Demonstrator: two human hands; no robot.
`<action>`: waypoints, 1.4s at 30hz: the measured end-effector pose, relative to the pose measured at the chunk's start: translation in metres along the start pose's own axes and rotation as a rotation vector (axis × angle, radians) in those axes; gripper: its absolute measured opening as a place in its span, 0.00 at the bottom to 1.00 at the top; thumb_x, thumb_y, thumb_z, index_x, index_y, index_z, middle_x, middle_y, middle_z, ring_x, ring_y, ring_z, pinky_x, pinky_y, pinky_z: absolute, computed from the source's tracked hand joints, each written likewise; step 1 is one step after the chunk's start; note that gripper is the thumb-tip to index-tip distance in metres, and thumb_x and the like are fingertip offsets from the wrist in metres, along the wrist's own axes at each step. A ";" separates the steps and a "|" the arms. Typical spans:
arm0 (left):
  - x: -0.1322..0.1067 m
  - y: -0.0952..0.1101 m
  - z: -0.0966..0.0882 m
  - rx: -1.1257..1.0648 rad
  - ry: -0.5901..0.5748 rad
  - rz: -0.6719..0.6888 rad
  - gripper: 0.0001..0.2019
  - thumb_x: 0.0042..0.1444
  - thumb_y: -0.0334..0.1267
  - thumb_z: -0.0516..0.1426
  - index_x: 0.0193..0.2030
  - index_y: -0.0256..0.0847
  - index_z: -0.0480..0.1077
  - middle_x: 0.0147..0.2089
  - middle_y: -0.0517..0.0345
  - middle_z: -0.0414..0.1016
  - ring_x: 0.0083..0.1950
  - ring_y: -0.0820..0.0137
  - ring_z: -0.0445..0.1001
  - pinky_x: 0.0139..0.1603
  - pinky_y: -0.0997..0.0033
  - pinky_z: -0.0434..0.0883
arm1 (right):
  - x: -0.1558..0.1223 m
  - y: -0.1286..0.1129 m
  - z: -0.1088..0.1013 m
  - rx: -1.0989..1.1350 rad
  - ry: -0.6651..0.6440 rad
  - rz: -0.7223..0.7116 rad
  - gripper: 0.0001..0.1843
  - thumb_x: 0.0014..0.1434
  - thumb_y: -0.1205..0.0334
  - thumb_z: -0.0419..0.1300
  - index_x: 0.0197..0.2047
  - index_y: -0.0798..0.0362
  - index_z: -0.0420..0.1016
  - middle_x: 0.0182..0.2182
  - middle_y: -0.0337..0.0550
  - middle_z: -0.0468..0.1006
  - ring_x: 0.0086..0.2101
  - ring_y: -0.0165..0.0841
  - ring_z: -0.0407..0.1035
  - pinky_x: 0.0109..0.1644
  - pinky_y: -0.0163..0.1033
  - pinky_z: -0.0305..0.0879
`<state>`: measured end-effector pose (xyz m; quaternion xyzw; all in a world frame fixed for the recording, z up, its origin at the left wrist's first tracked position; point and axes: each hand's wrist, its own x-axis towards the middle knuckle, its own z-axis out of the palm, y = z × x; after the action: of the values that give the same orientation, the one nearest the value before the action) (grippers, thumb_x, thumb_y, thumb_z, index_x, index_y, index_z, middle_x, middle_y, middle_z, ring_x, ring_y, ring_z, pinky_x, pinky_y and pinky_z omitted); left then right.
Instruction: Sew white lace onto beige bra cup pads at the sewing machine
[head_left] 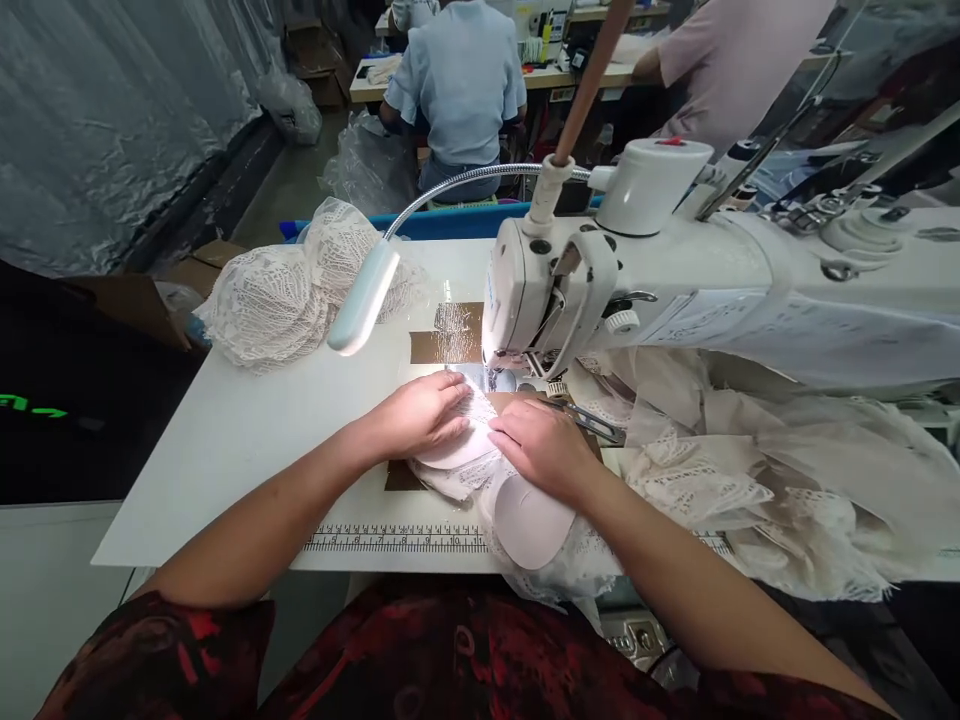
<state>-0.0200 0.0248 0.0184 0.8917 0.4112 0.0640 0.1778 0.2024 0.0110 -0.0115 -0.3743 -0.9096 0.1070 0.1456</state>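
A white lace bra cup (474,425) lies under the needle area of a white sewing machine (525,290), brightly lit. My left hand (424,415) holds its left side, fingers bent over the lace and thumb lower down. On the right, my right hand (544,440) grips the same piece near its edge, fingertips close together. Below my right hand a smooth white cup (531,522) with lace around it hangs at the table's front edge. Thread snips (592,420) lie just right of my right hand, partly hidden. My fingers cover part of the sewn edge.
Stacked lace cups (266,305) sit at the left back, beside a lamp (365,297) on a bendy neck. Sheer lace fabric (757,470) heaps up on the right. A ruler strip (397,540) runs along the front edge. Two people (461,90) work at a table beyond.
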 end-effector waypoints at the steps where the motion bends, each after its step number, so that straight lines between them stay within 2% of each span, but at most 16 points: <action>1: 0.002 0.001 0.004 0.028 0.019 -0.001 0.27 0.62 0.46 0.50 0.60 0.27 0.63 0.63 0.33 0.61 0.63 0.51 0.62 0.63 0.53 0.63 | -0.001 0.001 0.000 -0.002 0.004 0.008 0.15 0.64 0.60 0.50 0.34 0.54 0.75 0.30 0.45 0.74 0.35 0.36 0.65 0.42 0.39 0.59; 5: 0.009 0.002 0.015 0.113 0.043 0.060 0.30 0.60 0.47 0.52 0.61 0.23 0.62 0.63 0.29 0.60 0.65 0.46 0.58 0.65 0.48 0.58 | 0.000 -0.001 -0.004 -0.023 -0.001 0.076 0.13 0.63 0.58 0.53 0.31 0.54 0.73 0.30 0.46 0.74 0.34 0.36 0.65 0.41 0.40 0.58; 7: 0.011 0.002 0.015 0.130 0.034 0.078 0.31 0.60 0.48 0.52 0.61 0.22 0.62 0.64 0.29 0.60 0.66 0.47 0.58 0.65 0.48 0.58 | 0.001 -0.003 -0.005 -0.033 -0.013 0.113 0.12 0.62 0.57 0.53 0.37 0.55 0.74 0.35 0.47 0.75 0.36 0.38 0.66 0.42 0.41 0.58; 9: 0.013 0.001 0.013 0.147 0.024 0.081 0.31 0.60 0.49 0.52 0.61 0.23 0.62 0.64 0.31 0.60 0.66 0.48 0.58 0.65 0.49 0.58 | 0.002 -0.004 -0.005 -0.048 -0.029 0.137 0.14 0.62 0.57 0.54 0.46 0.56 0.72 0.40 0.49 0.75 0.39 0.40 0.66 0.44 0.42 0.58; 11: 0.014 0.001 0.010 0.162 0.012 0.079 0.31 0.60 0.49 0.52 0.61 0.24 0.62 0.64 0.31 0.59 0.66 0.49 0.58 0.66 0.49 0.58 | 0.002 -0.005 -0.004 -0.077 -0.052 0.155 0.17 0.63 0.57 0.53 0.51 0.55 0.71 0.42 0.49 0.75 0.40 0.42 0.66 0.44 0.44 0.57; 20: 0.024 0.000 0.007 0.209 -0.028 0.102 0.29 0.61 0.48 0.52 0.61 0.25 0.62 0.61 0.34 0.64 0.62 0.51 0.63 0.64 0.52 0.61 | 0.003 -0.007 -0.005 -0.191 -0.061 0.211 0.14 0.63 0.57 0.52 0.46 0.54 0.73 0.38 0.47 0.75 0.37 0.39 0.65 0.38 0.40 0.53; 25: 0.027 -0.004 0.007 0.217 -0.033 0.119 0.29 0.61 0.49 0.51 0.59 0.25 0.64 0.58 0.35 0.66 0.60 0.52 0.64 0.62 0.54 0.62 | 0.004 -0.006 -0.004 -0.207 -0.079 0.248 0.15 0.63 0.57 0.51 0.47 0.54 0.72 0.36 0.47 0.75 0.37 0.39 0.65 0.37 0.40 0.52; 30: 0.031 -0.007 0.010 0.194 -0.029 0.129 0.27 0.60 0.49 0.52 0.57 0.26 0.66 0.55 0.35 0.68 0.59 0.51 0.65 0.61 0.53 0.62 | 0.004 -0.005 -0.001 -0.202 -0.018 0.221 0.17 0.63 0.57 0.52 0.51 0.55 0.71 0.37 0.47 0.76 0.35 0.38 0.65 0.36 0.40 0.52; 33: 0.028 -0.008 0.004 0.132 -0.037 0.132 0.28 0.60 0.50 0.52 0.58 0.27 0.65 0.58 0.35 0.67 0.60 0.52 0.65 0.61 0.54 0.63 | 0.001 -0.002 -0.001 -0.187 0.028 0.192 0.15 0.62 0.59 0.54 0.48 0.55 0.73 0.36 0.46 0.76 0.34 0.37 0.65 0.37 0.39 0.52; 35: 0.020 -0.008 -0.005 0.066 -0.002 0.076 0.28 0.61 0.51 0.50 0.60 0.30 0.64 0.61 0.39 0.65 0.61 0.55 0.64 0.61 0.58 0.63 | -0.003 -0.001 -0.001 -0.159 0.076 0.151 0.12 0.62 0.59 0.53 0.44 0.54 0.75 0.33 0.44 0.76 0.33 0.35 0.64 0.38 0.39 0.52; 37: 0.007 -0.009 -0.018 0.053 0.092 -0.117 0.27 0.62 0.53 0.48 0.58 0.34 0.66 0.59 0.43 0.67 0.58 0.57 0.67 0.56 0.60 0.66 | -0.007 0.000 -0.001 -0.125 0.115 0.094 0.13 0.64 0.58 0.52 0.40 0.54 0.76 0.30 0.42 0.74 0.32 0.34 0.63 0.38 0.38 0.52; 38: 0.000 -0.009 -0.023 0.072 0.126 -0.251 0.25 0.62 0.53 0.47 0.53 0.36 0.69 0.54 0.45 0.71 0.54 0.57 0.69 0.51 0.60 0.68 | -0.008 0.000 -0.002 -0.109 0.120 0.066 0.14 0.64 0.58 0.51 0.38 0.54 0.76 0.28 0.42 0.74 0.31 0.33 0.63 0.38 0.38 0.52; 40: -0.013 -0.010 -0.029 0.084 0.097 -0.481 0.24 0.61 0.55 0.45 0.40 0.38 0.73 0.39 0.50 0.75 0.41 0.59 0.72 0.38 0.64 0.68 | -0.009 -0.001 -0.002 -0.079 0.099 0.024 0.15 0.64 0.57 0.51 0.35 0.55 0.75 0.27 0.41 0.72 0.30 0.32 0.62 0.36 0.37 0.51; 42: -0.022 -0.012 -0.027 -0.059 -0.008 -0.569 0.24 0.60 0.58 0.47 0.31 0.39 0.72 0.29 0.55 0.72 0.31 0.65 0.69 0.28 0.69 0.62 | -0.009 -0.003 -0.002 -0.053 0.060 0.006 0.14 0.64 0.57 0.52 0.33 0.55 0.75 0.26 0.40 0.71 0.29 0.31 0.60 0.35 0.37 0.50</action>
<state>-0.0499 0.0222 0.0402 0.7352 0.6422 0.0202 0.2161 0.2074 0.0021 -0.0099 -0.3840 -0.9061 0.0719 0.1624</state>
